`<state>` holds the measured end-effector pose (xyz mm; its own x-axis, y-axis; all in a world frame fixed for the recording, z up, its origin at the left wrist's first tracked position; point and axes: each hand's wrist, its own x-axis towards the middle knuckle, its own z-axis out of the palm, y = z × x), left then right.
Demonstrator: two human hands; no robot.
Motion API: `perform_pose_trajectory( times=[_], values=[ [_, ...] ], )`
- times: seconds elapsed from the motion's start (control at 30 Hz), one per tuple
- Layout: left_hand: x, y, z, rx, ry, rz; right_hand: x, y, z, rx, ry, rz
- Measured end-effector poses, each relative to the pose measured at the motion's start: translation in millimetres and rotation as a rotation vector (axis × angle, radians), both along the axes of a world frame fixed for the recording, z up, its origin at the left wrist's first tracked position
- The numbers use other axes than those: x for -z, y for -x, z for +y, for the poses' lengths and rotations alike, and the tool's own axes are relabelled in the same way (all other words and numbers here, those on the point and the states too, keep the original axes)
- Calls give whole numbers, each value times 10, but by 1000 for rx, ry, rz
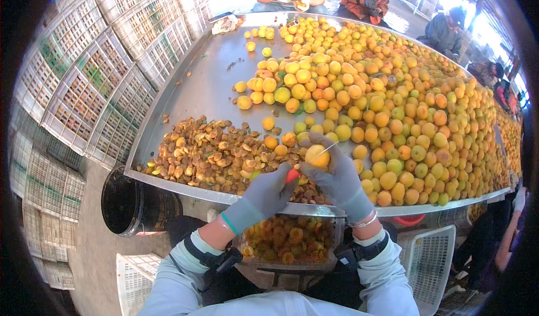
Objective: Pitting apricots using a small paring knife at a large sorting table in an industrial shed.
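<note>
Grey gloves cover both my hands, held over the near edge of the metal table (pixel 219 80). My left hand (pixel 263 191) is closed round the red handle of a knife (pixel 292 175); its thin blade lies across a yellow apricot (pixel 317 156). That apricot sits between the fingers and thumb of my right hand (pixel 341 175). Whether the blade has cut into the flesh I cannot tell. Under and left of my hands spreads a heap of brown apricot pits (pixel 196 153). A large pile of whole apricots (pixel 404 119) covers the table's middle and right.
Below the table edge, a crate (pixel 289 240) holds opened apricots. A black bucket (pixel 132 204) stands at the left, near stacked white crates (pixel 95 74). Another white crate (pixel 432 265) is at my right. Across the table sit other people (pixel 365 1), with more along the right.
</note>
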<state>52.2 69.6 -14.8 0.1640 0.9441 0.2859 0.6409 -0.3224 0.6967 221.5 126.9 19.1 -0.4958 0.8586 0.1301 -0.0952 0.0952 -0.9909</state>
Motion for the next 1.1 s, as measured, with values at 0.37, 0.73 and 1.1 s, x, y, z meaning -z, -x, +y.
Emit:
perform_pose_trajectory(
  times=[0.37,0.73,1.1],
  values=[
    [7,-58,-22,-71,19,-13,85,-8,0,-121,469,405],
    [-261,57,-18,-108,264,-160,124,-47,90,140,-238,-145],
    [55,-202,127,-243,-204,-283,418,208,-98,124,-533,-428]
  ],
)
